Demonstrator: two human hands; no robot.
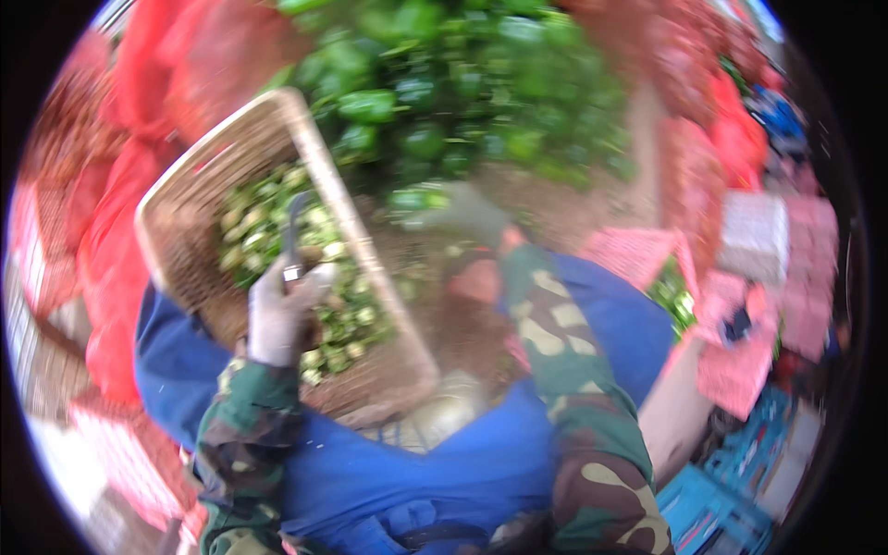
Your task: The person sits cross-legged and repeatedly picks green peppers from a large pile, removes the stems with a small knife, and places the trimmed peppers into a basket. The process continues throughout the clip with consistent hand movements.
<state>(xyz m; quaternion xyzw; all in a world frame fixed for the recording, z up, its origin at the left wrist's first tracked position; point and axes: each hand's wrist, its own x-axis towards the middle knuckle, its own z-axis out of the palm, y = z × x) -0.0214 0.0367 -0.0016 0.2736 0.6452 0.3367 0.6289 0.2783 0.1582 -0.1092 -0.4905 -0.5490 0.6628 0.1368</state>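
Observation:
My left hand [281, 309], in a whitish glove, is closed on a knife [292, 239] with a curved blade that points away from me. It is above a dirty pale plastic crate [333, 173] tilted over my lap, which holds many small pale-green vegetable pieces [347, 298]. My right hand [468, 211], in a grey-green glove, is blurred by motion at the near edge of a large heap of glossy green peppers or similar vegetables [444, 83]. Green vegetables lie at its fingertips; whether it grips any cannot be told.
Red mesh sacks [114, 257] stand at the left, more [694, 173] at the right. A pink crate [635, 257] with green vegetables is by my right knee. Further right are a white box [753, 232], stacked pink crates [808, 277] and blue crates [714, 513].

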